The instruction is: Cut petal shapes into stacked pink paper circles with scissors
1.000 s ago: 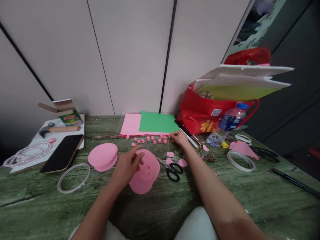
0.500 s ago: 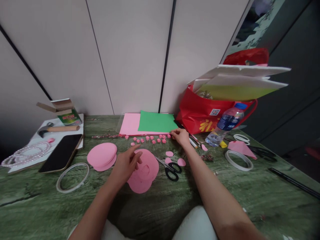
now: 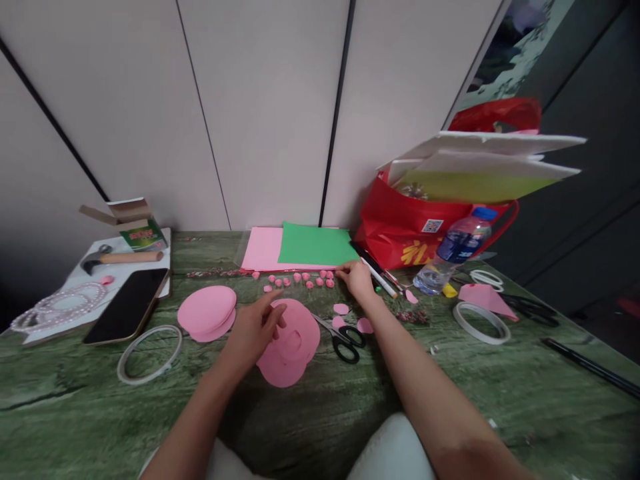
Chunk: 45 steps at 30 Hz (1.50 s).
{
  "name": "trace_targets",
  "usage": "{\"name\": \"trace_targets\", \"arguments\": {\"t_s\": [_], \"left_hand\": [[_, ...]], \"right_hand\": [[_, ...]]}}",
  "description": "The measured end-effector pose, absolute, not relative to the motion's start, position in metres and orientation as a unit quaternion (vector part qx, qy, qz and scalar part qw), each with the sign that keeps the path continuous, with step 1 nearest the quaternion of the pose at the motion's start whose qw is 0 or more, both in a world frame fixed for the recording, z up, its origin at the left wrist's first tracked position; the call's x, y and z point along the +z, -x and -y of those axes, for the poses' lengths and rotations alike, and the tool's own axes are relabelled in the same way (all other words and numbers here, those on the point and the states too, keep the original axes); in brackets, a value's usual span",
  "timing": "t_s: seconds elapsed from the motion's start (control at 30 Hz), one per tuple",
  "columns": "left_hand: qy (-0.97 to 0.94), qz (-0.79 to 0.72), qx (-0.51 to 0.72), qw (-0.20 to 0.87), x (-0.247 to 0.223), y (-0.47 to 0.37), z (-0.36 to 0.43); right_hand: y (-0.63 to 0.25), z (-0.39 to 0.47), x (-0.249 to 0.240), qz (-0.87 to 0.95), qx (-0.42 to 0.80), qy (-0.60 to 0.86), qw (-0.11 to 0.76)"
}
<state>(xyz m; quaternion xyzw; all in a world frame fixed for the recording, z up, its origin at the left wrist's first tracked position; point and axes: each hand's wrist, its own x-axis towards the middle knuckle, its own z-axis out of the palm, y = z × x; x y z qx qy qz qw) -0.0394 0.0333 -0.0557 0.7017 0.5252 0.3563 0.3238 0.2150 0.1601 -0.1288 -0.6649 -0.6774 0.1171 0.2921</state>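
Note:
My left hand (image 3: 256, 328) hovers over the left edge of a stack of pink paper petal shapes (image 3: 295, 340), fingers loosely bent and apart, with nothing seen in them. My right hand (image 3: 356, 277) reaches to the right end of a row of small rolled pink paper pieces (image 3: 309, 285). Its thumb and fingertips are pinched together at one such piece, which they hide. Black-handled scissors (image 3: 345, 345) lie between my arms, their blades touching the petal stack. Small pink paper ovals (image 3: 341, 309) lie around the scissors.
Pink paper rounds (image 3: 206, 310), a tape roll (image 3: 150, 355), a phone (image 3: 127, 307) and a hammer (image 3: 125, 258) are at left. Green paper (image 3: 317, 245) lies at the back. A red bag (image 3: 385, 227), bottle (image 3: 457, 250) and another tape roll (image 3: 481, 324) stand at right.
My right hand has moved slightly left and toward me, now covering the end pink piece that showed beside its fingertips. My left hand stays in place; the view has shifted slightly.

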Motion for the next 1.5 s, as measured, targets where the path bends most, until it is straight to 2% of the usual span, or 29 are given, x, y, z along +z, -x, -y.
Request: {"name": "trace_targets", "arguments": {"t_s": [0.37, 0.57, 0.77, 0.9, 1.03, 1.23, 1.5], "left_hand": [[-0.713, -0.542, 0.357, 0.265, -0.058, 0.045, -0.035], [-0.651, -0.581, 0.43, 0.234, -0.057, 0.049, -0.037], [-0.635, -0.609, 0.423, 0.215, -0.057, 0.052, -0.037], [-0.637, -0.62, 0.422, 0.179, -0.059, 0.054, -0.038], [-0.649, -0.613, 0.416, 0.173, -0.059, 0.054, -0.038], [-0.646, -0.616, 0.415, 0.175, -0.057, 0.053, -0.038], [-0.65, -0.607, 0.415, 0.191, -0.059, 0.054, -0.037]], "right_hand": [[-0.21, -0.152, -0.119, 0.673, 0.102, 0.658, 0.32], [-0.198, -0.15, -0.1, 0.676, 0.075, 0.643, 0.352], [-0.169, -0.153, -0.078, 0.725, 0.067, 0.597, 0.336], [-0.191, -0.156, -0.068, 0.69, 0.035, 0.641, 0.335], [-0.216, -0.152, -0.079, 0.662, 0.024, 0.683, 0.307], [-0.208, -0.15, -0.111, 0.679, 0.035, 0.687, 0.257], [-0.206, -0.152, -0.123, 0.686, 0.018, 0.68, 0.257]]}}
